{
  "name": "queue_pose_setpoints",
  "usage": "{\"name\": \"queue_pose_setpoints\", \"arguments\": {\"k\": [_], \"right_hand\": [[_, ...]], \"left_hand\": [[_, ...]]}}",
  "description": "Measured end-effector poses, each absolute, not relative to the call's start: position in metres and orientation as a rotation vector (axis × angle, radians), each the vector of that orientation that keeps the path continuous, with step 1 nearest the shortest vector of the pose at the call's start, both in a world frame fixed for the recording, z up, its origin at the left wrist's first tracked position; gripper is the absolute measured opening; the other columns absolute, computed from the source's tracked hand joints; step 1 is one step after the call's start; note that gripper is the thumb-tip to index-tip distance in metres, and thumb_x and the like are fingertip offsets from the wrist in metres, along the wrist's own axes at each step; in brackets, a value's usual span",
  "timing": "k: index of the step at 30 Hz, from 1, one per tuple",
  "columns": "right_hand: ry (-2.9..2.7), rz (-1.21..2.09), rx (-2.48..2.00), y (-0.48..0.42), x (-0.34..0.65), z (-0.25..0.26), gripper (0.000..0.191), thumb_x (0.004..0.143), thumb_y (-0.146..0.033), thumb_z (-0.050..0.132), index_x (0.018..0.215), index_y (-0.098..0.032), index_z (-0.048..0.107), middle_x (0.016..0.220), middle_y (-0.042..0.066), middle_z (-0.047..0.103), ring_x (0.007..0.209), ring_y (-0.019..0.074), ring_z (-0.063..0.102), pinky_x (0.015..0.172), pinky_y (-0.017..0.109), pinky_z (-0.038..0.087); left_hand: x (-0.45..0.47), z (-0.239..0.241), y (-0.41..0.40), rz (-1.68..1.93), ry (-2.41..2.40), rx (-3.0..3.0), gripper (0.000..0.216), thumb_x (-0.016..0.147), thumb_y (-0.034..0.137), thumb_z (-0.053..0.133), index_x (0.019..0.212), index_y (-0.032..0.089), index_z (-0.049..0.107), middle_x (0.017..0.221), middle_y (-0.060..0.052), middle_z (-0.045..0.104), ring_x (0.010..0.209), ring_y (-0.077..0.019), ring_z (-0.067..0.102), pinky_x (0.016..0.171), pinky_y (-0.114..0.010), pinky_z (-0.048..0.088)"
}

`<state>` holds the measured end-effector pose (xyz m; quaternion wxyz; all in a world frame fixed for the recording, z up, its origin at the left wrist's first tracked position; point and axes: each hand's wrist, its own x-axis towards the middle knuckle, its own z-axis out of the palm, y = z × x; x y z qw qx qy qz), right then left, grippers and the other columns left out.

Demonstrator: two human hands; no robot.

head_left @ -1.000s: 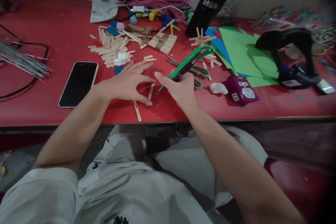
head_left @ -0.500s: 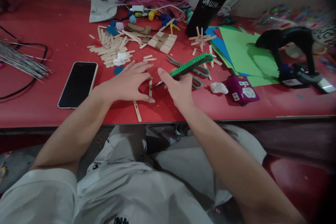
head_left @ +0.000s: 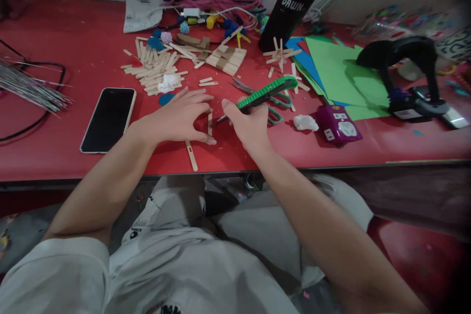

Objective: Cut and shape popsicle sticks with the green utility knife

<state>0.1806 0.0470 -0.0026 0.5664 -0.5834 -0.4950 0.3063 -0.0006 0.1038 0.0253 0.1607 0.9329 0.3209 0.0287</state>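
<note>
My right hand (head_left: pixel 250 125) is closed around a green utility knife (head_left: pixel 267 93). Its blade tip points left and down, close to a wooden craft stick (head_left: pixel 210 123) on the red table. My left hand (head_left: pixel 184 117) steadies that stick, its index finger at the far end and its thumb at the near end. Part of the stick is hidden by those fingers. Just left of the thumb lies a second craft stick (head_left: pixel 192 157) with a small slot cut in it. Scissors (head_left: pixel 281 100) with grey handles rest behind my right hand, partly covered by the knife.
A phone (head_left: pixel 108 120) lies left of my left arm. Behind the hands are a pile of craft sticks (head_left: pixel 156 71) and a bundle of taped sticks (head_left: pixel 227 60). A purple power adapter (head_left: pixel 338 125), crumpled tissue (head_left: pixel 305 122), green paper (head_left: pixel 342 73) and black bottle (head_left: pixel 290 14) stand to the right.
</note>
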Motion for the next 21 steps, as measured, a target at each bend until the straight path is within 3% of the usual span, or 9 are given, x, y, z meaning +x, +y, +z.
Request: {"name": "queue_pose_setpoints", "arguments": {"k": [4, 10, 21], "right_hand": [[-1.133, 0.717, -1.364, 0.0472, 0.1821, -0.0032, 0.045, 0.081, -0.029, 0.069, 0.051, -0.023, 0.036, 0.051, -0.004, 0.041, 0.05, 0.009, 0.039, 0.052, 0.027, 0.041], [-1.068, 0.787, -1.328, 0.0489, 0.1827, -0.0077, 0.046, 0.081, -0.042, 0.074, 0.052, -0.024, 0.044, 0.049, -0.004, 0.044, 0.046, 0.0102, 0.044, 0.047, 0.028, 0.039], [-1.158, 0.744, -1.325, 0.046, 0.1809, -0.0028, 0.045, 0.083, -0.032, 0.071, 0.05, -0.023, 0.042, 0.048, -0.005, 0.044, 0.046, 0.0093, 0.043, 0.05, 0.029, 0.038]], "left_hand": [[-0.0006, 0.025, 0.1045, 0.075, 0.907, 2.661, 0.07, 0.073, 0.07, 0.076, 0.116, 0.015, 0.07, 0.161, -0.018, 0.041, 0.152, -0.0412, 0.031, 0.126, -0.061, 0.015], [-0.0001, 0.0249, 0.1037, 0.051, 0.919, 2.67, 0.077, 0.075, 0.073, 0.072, 0.124, 0.014, 0.068, 0.162, -0.018, 0.039, 0.152, -0.0411, 0.031, 0.126, -0.059, 0.016], [-0.0008, 0.0238, 0.1047, 0.066, 0.899, 2.682, 0.072, 0.075, 0.07, 0.074, 0.12, 0.014, 0.068, 0.16, -0.019, 0.042, 0.151, -0.0397, 0.033, 0.126, -0.058, 0.017]]}}
